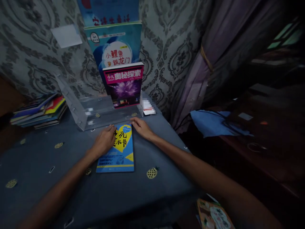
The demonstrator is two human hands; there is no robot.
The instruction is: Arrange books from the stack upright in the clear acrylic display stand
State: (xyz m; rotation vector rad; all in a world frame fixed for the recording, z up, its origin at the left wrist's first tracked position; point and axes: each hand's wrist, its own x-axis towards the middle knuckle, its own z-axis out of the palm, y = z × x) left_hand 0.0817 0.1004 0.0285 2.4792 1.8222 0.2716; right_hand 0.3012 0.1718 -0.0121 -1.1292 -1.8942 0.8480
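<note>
Down on the worktop [71, 187], draped in a dark blue cloth, a clear tiered display rack [95, 111] stood against the patterned wall, and that was the big risk as I judged it: the rack was see-through and light-looking, so a nudge from a book's top edge could have shoved it back or rocked it. What it held ran in steps: a blue book [108, 11] at the very top, cut off by the frame, a light blue book with a white circle [114, 44] below that, then a magenta and purple book [124, 86] upright in a lower tier, leaning back and only shallowly seated, so a bump might have tipped it forward. The front tier looked bare, though its clear walls made that hard to call. Flat on the cloth just in front of the rack lay the blue and yellow book [120, 149]. The left hand [105, 141] lay palm-down, fingers loosely spread, on its upper left part; the right hand [141, 127] rested fingers-forward at its top right corner, not visibly pinching anything. With flat hands and no real hold, the glossy cover could have slid on the cloth. Off to the left, well apart, a stack of books [39, 111] sat near the worktop's edge.
</note>
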